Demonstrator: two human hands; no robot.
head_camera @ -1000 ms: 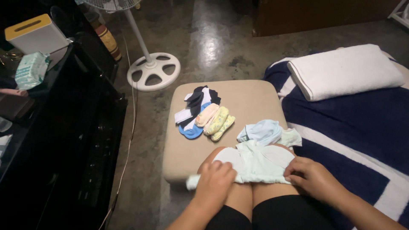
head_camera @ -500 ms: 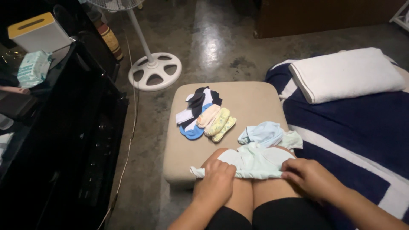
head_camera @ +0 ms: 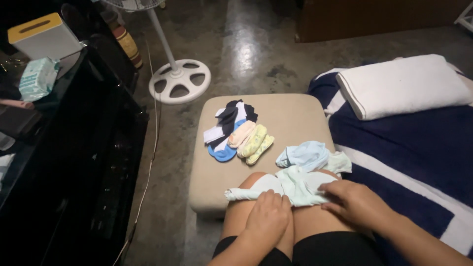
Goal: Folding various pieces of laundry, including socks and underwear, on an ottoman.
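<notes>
A small pale mint-green baby garment (head_camera: 295, 184) lies across the person's bare knees, at the near edge of a beige padded ottoman (head_camera: 290, 116). The left hand (head_camera: 268, 220) presses flat on the garment's white rolled end, fingers (head_camera: 266, 199) close together and curled lightly over the cloth. The right hand (head_camera: 357, 202) rests on the garment's right side, fingers spread narrowly and flat on the fabric, gripping nothing.

Nothing here serves as a container holding clothes. On the ottoman a fanned pile of small socks, navy, white, blue, peach and yellow (head_camera: 237, 134), sits apart from a crumpled light blue baby cloth (head_camera: 305, 155) just beyond the knees. A folded white towel (head_camera: 401, 86) lies on the navy striped bed cover (head_camera: 419, 148). A white pedestal fan base (head_camera: 180, 81) stands on the concrete floor.

Compared with half a second ago, the left hand has slid rightward along the garment, and the white end is rolled tighter.
</notes>
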